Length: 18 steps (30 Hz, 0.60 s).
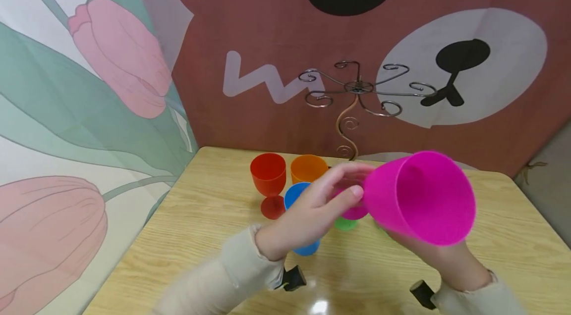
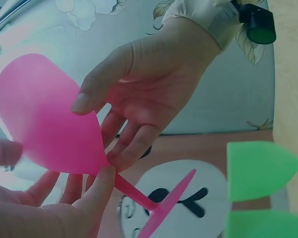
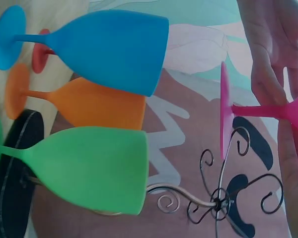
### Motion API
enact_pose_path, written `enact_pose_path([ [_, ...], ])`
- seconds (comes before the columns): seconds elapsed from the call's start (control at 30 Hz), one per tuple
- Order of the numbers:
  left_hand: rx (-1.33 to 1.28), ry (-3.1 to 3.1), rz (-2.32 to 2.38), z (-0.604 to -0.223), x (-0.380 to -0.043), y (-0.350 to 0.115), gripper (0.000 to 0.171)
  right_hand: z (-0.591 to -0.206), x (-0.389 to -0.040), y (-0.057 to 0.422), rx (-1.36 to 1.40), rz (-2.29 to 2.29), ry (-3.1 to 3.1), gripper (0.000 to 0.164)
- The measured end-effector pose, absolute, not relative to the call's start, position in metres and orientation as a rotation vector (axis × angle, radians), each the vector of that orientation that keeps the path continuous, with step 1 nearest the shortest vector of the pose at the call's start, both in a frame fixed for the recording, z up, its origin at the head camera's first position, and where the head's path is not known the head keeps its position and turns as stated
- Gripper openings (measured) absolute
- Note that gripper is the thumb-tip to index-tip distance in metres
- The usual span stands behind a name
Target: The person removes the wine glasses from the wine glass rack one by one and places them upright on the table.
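A bright pink plastic goblet (image 1: 379, 196) is held tilted above the table, its wide mouth facing me and its foot away from me. My left hand (image 1: 308, 216) grips it near the bottom of the bowl, thumb in front. The right hand (image 1: 441, 258) holds the bowl from the other side, partly hidden behind it. In the left wrist view, the right thumb lies on the bowl (image 2: 49, 114) and the fingers reach behind it. The pink stem and round foot (image 3: 224, 109) stick out free in the right wrist view.
Upright on the wooden table (image 1: 214, 191) stand red (image 1: 269, 176), orange (image 1: 309, 167) and blue (image 1: 306, 248) goblets. Two green goblets (image 2: 260, 168) stand close by, mostly hidden in the head view. Behind them rises a metal stand (image 1: 358, 88) with curled arms, near a printed cloth backdrop (image 1: 267, 18).
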<state>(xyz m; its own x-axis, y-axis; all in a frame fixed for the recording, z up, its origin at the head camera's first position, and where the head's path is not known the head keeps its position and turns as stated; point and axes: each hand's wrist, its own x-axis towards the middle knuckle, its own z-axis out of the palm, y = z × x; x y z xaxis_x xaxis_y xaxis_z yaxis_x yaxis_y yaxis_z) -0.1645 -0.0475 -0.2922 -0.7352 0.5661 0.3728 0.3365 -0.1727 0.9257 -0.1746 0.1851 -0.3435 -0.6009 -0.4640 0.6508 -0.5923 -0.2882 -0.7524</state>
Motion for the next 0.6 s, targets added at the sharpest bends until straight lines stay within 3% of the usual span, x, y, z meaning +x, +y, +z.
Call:
enact_pose_path([
  [0.1,1.039,1.895,2.003,-0.301,-0.162,-0.044,0.045,-0.348,-0.167,0.188,1.067,1.973,-1.816,0.085],
  [0.23,0.995,1.774,2.035,-0.317,-0.158,-0.036,0.051,-0.356,-0.164,0.193,0.947,1.926,-1.847,0.098],
  [0.6,0.931,1.681,2.198,-0.366,-0.15,-0.014,0.059,-0.395,-0.167,0.199,0.828,1.905,-2.009,0.093],
])
